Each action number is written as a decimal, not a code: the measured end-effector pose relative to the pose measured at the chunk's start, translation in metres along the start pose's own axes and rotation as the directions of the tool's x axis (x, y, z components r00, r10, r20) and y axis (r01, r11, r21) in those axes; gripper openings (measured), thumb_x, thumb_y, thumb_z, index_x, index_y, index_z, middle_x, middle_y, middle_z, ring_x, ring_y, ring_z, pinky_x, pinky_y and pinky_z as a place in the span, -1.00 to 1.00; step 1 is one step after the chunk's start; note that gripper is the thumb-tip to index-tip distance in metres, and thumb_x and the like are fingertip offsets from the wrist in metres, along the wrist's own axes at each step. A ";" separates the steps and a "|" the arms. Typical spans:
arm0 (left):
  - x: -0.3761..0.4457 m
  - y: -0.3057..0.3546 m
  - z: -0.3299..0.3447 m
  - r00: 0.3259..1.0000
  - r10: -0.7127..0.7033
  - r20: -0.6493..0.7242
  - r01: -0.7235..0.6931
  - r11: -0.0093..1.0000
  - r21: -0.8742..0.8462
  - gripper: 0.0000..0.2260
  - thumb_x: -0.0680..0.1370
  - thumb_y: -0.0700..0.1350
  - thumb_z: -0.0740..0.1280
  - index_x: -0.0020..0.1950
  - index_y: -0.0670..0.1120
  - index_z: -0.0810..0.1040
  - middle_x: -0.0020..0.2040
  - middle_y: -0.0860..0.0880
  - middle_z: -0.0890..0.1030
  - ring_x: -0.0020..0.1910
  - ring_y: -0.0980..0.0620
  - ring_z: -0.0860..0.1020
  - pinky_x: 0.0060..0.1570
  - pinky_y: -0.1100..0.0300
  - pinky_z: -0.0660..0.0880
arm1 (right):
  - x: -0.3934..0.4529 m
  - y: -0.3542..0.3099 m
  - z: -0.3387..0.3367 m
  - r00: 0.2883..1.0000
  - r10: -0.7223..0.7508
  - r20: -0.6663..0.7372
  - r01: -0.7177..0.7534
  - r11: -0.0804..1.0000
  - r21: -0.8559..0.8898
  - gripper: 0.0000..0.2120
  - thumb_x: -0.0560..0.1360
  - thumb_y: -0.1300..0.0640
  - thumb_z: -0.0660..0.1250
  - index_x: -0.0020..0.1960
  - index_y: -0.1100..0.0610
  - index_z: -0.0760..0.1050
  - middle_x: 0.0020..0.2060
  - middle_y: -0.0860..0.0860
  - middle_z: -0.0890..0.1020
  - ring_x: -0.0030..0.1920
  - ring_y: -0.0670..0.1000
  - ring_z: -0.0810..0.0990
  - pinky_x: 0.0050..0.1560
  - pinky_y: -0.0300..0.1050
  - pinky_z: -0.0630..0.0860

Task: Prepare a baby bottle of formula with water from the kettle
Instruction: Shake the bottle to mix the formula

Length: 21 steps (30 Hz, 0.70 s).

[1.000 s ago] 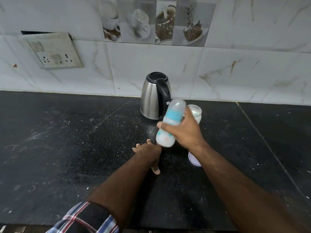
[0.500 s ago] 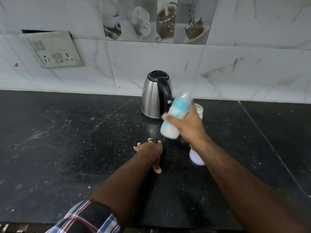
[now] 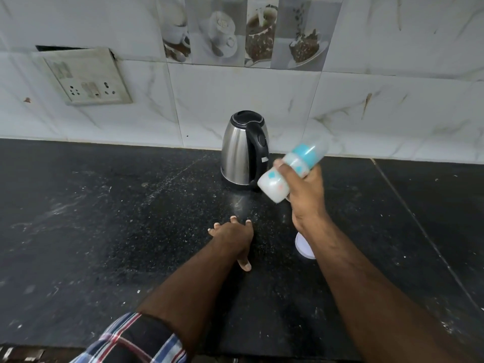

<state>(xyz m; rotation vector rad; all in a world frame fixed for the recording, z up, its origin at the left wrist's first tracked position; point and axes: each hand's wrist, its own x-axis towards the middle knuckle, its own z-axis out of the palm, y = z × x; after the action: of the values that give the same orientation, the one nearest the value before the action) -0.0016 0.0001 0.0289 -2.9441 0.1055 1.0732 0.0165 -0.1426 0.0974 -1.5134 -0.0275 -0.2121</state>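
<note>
My right hand [image 3: 305, 195] grips a baby bottle [image 3: 290, 167] with a blue collar and milky white contents. The bottle is held in the air, tilted with its capped top toward the upper right, and it looks blurred. It hangs just right of the steel kettle [image 3: 242, 149], which stands upright with its black lid down by the wall. My left hand [image 3: 233, 238] rests flat on the black counter [image 3: 104, 218], fingers spread, holding nothing. The container that stood behind my right hand is hidden by it.
A white round lid [image 3: 302, 247] lies on the counter, partly under my right forearm. A switch and socket panel [image 3: 87, 77] hangs on the tiled wall at the left. White specks are scattered over the counter near the kettle.
My right hand has swung the bottle up and to the right, tilting it more steeply. The left hand has stayed flat on the counter.
</note>
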 end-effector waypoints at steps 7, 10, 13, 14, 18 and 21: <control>-0.005 0.001 -0.002 1.000 0.008 -0.004 -0.008 1.000 0.016 0.20 0.39 0.06 0.65 0.70 -0.02 -0.20 0.69 -0.27 -0.12 0.60 -0.50 0.09 0.45 -0.52 0.21 | -0.004 0.004 0.003 1.000 -0.013 -0.029 0.009 0.991 -0.135 -0.28 0.11 -0.17 0.66 0.17 0.03 0.51 -0.16 -0.12 0.71 -0.13 -0.10 0.72 -0.13 -0.09 0.66; -0.005 0.000 0.001 1.000 -0.010 -0.007 0.010 1.000 -0.002 0.18 0.39 0.05 0.65 0.71 -0.03 -0.15 0.70 -0.22 -0.12 0.60 -0.48 0.08 0.47 -0.49 0.19 | -0.016 0.010 0.006 0.985 0.109 0.134 -0.064 0.950 -0.304 -0.24 0.06 -0.25 0.63 0.17 -0.05 0.48 -0.06 -0.11 0.69 -0.07 -0.07 0.70 -0.02 0.06 0.69; -0.004 -0.001 0.000 1.000 -0.010 -0.008 0.010 1.000 -0.004 0.18 0.39 0.06 0.65 0.71 0.00 -0.15 0.70 -0.21 -0.11 0.60 -0.49 0.08 0.47 -0.49 0.19 | -0.017 0.011 0.004 0.977 0.077 0.200 0.023 0.890 -0.455 -0.25 0.05 -0.30 0.63 0.16 -0.13 0.47 -0.08 -0.14 0.70 -0.09 -0.16 0.70 -0.13 -0.14 0.64; -0.004 -0.001 -0.001 1.000 -0.001 -0.009 0.001 1.000 0.004 0.19 0.38 0.06 0.65 0.71 0.00 -0.17 0.70 -0.24 -0.12 0.59 -0.51 0.08 0.45 -0.51 0.20 | -0.011 0.003 0.003 0.993 0.011 0.115 0.026 0.947 -0.320 -0.27 0.08 -0.26 0.65 0.16 -0.08 0.50 -0.11 -0.14 0.72 -0.12 -0.16 0.71 -0.17 -0.17 0.63; -0.004 0.000 0.000 1.000 0.001 0.001 -0.001 1.000 0.000 0.21 0.37 0.05 0.66 0.70 0.00 -0.18 0.69 -0.25 -0.13 0.59 -0.52 0.07 0.44 -0.54 0.18 | -0.006 -0.003 0.002 0.998 -0.007 0.056 0.018 0.981 -0.191 -0.32 0.11 -0.20 0.64 0.13 -0.07 0.46 -0.13 -0.15 0.69 -0.13 -0.14 0.70 -0.13 -0.12 0.67; -0.003 0.000 0.000 1.000 -0.003 -0.005 0.002 1.000 -0.011 0.22 0.36 0.04 0.67 0.70 0.00 -0.19 0.70 -0.24 -0.14 0.59 -0.53 0.05 0.45 -0.53 0.18 | -0.014 0.002 0.001 0.984 0.064 0.167 0.014 0.905 -0.425 -0.29 0.08 -0.27 0.64 0.14 -0.16 0.45 -0.08 -0.16 0.69 -0.10 -0.15 0.70 -0.14 -0.15 0.66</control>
<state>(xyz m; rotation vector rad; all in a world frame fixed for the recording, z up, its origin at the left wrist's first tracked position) -0.0038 0.0005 0.0304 -2.9565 0.0960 1.0696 0.0036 -0.1394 0.0934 -1.9661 -0.1104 -0.0609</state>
